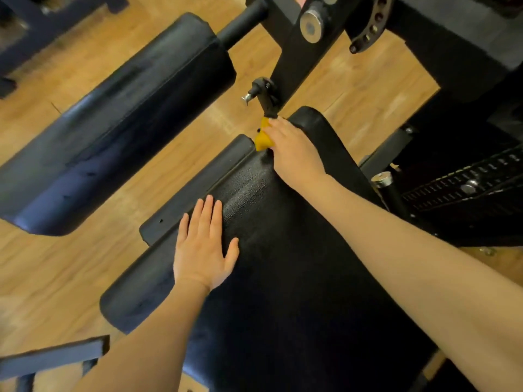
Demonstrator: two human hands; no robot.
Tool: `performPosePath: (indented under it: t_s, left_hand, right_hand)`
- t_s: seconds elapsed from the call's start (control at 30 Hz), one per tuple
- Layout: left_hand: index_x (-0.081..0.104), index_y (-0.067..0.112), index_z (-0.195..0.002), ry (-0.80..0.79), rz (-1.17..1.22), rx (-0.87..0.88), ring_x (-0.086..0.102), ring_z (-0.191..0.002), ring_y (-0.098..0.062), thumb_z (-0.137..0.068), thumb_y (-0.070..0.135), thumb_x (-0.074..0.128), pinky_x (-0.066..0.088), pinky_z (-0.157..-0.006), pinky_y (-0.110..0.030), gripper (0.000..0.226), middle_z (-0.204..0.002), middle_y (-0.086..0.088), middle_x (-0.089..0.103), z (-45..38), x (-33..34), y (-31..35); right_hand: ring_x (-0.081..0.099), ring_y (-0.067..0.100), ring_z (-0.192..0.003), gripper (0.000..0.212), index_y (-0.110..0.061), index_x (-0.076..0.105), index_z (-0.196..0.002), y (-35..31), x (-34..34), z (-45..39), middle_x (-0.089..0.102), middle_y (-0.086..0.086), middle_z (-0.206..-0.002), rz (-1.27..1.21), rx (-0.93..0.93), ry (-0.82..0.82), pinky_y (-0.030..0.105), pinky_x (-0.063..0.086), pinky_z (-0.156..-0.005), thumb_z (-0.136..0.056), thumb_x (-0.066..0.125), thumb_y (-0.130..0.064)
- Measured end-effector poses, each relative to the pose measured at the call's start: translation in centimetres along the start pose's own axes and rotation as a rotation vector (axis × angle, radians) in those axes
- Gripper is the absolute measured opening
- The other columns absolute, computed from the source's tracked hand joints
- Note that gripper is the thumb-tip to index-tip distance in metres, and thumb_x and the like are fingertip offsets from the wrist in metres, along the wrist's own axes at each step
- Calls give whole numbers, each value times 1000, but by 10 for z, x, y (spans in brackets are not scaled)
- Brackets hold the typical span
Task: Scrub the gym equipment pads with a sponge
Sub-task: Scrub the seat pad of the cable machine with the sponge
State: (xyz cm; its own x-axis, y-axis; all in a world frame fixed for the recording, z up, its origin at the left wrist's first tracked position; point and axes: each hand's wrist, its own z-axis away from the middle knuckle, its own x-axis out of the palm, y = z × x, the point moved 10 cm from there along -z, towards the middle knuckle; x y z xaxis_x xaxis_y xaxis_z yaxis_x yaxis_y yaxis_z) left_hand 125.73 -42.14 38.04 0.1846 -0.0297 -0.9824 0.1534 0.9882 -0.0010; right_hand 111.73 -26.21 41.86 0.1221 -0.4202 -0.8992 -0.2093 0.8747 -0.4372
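The right hand (294, 149) reaches to the far end of the black seat pad (283, 264) and grasps a yellow sponge (261, 137), its fingers curled over the sponge so that only the left part of it shows beyond the fingertips. The sponge sits at the far left corner of the hand, pressed against the pad's far edge, just near of the black adjustment knob (261, 93) on the machine's upright frame (294, 52). The left hand (203, 247) lies flat on the near left part of the same pad, fingers straight and close together, thumb spread to the right, holding nothing. It is well apart from the sponge. The pad's textured surface shines between the two hands. A narrow side bolster (198, 188) runs along the pad's left edge, just beyond the left hand's fingertips. Farther left, a large cylindrical roller pad (113, 123) stands over the wooden floor (56, 278), apart from both hands.
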Motion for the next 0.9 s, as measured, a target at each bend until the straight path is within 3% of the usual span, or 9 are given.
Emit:
performPosePath:
  t_s: [0.13, 0.27, 0.37, 0.43, 0.53, 0.67, 0.9]
  left_hand:
    - [29, 6, -147, 11, 11, 8, 22, -144, -27, -88, 51, 26, 16, -116, -45, 75, -154, -13, 27, 0, 1, 0]
    - [31, 4, -146, 21, 35, 22, 22, -143, -29, -87, 50, 25, 20, -116, -48, 75, -153, -15, 29, 0, 1, 2]
    - [30, 4, -147, 28, 48, 33, 20, -144, -29, -86, 50, 24, 18, -116, -48, 76, -154, -15, 27, 0, 2, 2]
    - [31, 2, -145, 39, 49, 42, 23, -143, -30, -86, 49, 26, 20, -115, -49, 76, -153, -16, 29, -1, 1, 3]
    - [33, 1, -144, 51, 44, 46, 26, -142, -32, -86, 48, 27, 21, -113, -50, 75, -151, -17, 32, -1, 3, 2]
    - [30, 3, -146, 40, 18, 40, 22, -143, -30, -86, 49, 26, 16, -115, -48, 75, -153, -16, 29, -1, 3, 3]
    - [29, 1, -146, 70, 22, 51, 23, -142, -31, -86, 46, 29, 20, -114, -50, 74, -153, -17, 29, 1, 4, 4]
  right_hand:
    - [20, 20, -141, 43, -11, 40, -138, 23, 2, 1, 32, 5, -150, -50, 83, 11, 39, 25, -113, -96, 39, -2]
    - [23, 21, -140, 44, -12, 40, -139, 85, -16, 68, 29, 4, -152, -182, 447, 281, 35, 25, -113, -96, 40, -3]
    - [25, 20, -140, 41, -11, 45, -136, 112, -6, 130, 31, 3, -151, -173, 611, 337, 34, 25, -114, -96, 41, -3]
    - [28, 20, -139, 38, -10, 47, -134, 116, -5, 138, 35, 4, -148, -224, 633, 351, 29, 23, -113, -97, 41, -5]
    - [36, 24, -134, 37, -10, 47, -133, 100, -24, 108, 40, 8, -145, -291, 615, 456, 35, 28, -113, -96, 43, -6]
    - [10, 21, -144, 49, -11, 36, -140, 49, -14, 33, 18, 5, -155, -223, 428, 271, 35, 20, -113, -94, 39, 3]
    - [11, 18, -144, 52, -17, 34, -143, 72, -1, 75, 16, -1, -156, -192, 493, 309, 30, 25, -110, -95, 40, 2]
